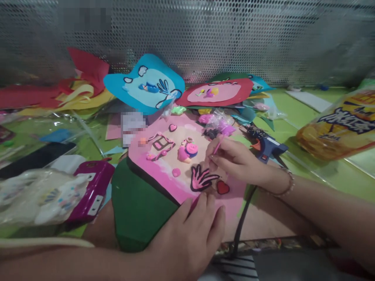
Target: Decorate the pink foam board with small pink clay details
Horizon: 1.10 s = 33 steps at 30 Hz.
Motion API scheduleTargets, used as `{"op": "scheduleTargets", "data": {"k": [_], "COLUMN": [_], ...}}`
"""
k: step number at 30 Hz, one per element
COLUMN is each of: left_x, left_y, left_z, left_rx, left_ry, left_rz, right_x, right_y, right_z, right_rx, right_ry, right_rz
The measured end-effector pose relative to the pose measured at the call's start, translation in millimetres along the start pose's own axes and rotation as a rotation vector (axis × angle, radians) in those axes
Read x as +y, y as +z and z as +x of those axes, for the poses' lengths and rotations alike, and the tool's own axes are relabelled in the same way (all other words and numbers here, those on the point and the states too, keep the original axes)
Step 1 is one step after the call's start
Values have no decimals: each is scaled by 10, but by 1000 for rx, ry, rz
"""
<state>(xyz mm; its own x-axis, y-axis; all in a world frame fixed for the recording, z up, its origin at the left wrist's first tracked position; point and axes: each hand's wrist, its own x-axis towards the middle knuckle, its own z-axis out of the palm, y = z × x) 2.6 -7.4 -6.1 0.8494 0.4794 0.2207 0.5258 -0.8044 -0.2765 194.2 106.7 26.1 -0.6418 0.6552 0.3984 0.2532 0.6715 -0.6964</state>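
A pink paper sheet (pixel 234 195) with a pale middle lies in front of me. On it are a pink and blue clay figure (pixel 187 151), a black-edged pink plant shape (pixel 202 178), a red heart (pixel 223 187) and a small window-like frame (pixel 163 143). My left hand (pixel 193 226) rests on the near edge of the sheet, fingers stretched out. In a pinch, my right hand (pixel 234 160) holds a thin pink stick (pixel 217 146) above the sheet, right of the clay figure. The stick's lower end is hidden by my fingers.
Green paper (pixel 140 207) sticks out at the left. A purple case (pixel 95 187), a plastic bag (pixel 43 195) and a dark phone (pixel 38 158) lie further left. Blue (pixel 131 88) and red (pixel 218 89) paper pieces stand behind. To the right are a blue glue gun (pixel 268 146) and a drink bottle (pixel 336 125).
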Motion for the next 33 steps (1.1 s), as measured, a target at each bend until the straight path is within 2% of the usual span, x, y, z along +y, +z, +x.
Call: {"op": "scheduleTargets", "data": {"k": [9, 17, 24, 29, 33], "left_x": [-10, -6, 10, 51, 63], "left_y": [96, 91, 103, 80, 79], "left_z": [11, -2, 0, 5, 3], "left_rx": [80, 96, 108, 80, 68], "left_ry": [14, 31, -13, -45, -65], "left_rz": [12, 9, 8, -14, -24], "right_x": [-18, 1, -8, -7, 9], "right_y": [15, 42, 58, 45, 64], "right_z": [23, 39, 44, 40, 57], "right_rx": [-11, 12, 20, 57, 24], "right_ry": [88, 205, 240, 251, 244], "right_rz": [56, 143, 229, 155, 186]}}
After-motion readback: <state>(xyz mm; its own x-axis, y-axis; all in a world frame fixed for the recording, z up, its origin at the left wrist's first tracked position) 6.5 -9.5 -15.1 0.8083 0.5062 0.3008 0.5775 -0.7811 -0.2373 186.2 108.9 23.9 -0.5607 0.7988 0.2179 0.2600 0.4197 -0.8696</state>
